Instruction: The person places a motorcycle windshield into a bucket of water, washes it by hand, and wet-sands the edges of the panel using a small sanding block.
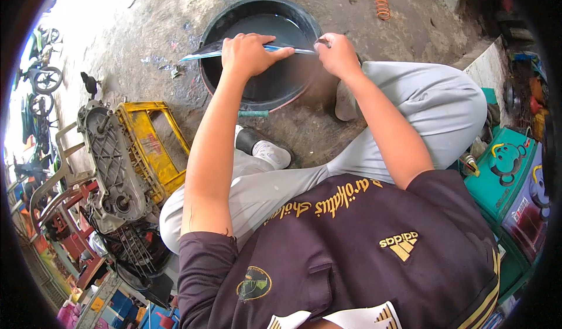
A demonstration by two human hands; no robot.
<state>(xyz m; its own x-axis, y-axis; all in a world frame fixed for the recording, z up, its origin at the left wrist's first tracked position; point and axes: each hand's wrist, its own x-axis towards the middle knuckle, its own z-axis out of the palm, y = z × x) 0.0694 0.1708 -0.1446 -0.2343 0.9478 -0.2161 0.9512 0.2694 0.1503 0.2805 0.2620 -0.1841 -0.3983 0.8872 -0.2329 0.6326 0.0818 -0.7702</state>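
Note:
A long, thin, dark panel with a blue and white stripe [206, 55] lies across the top of a round black basin [261, 105]. Over its middle is my left hand [249, 54], fingers bent over the far side and thumb stretched along the stripe. At the panel's right end, my right hand [338, 55] is closed, with a small dark bit showing between thumb and fingers. The panel's exact kind cannot be made out. Dark liquid, probably water, stands in the basin below both hands.
An orange coil spring [381, 6] lies on the concrete floor at the upper right. To my left are a grey engine casing [111, 159] and a yellow crate [153, 144]. A green box [502, 168] stands by my right knee. Motorbike parts are farther left.

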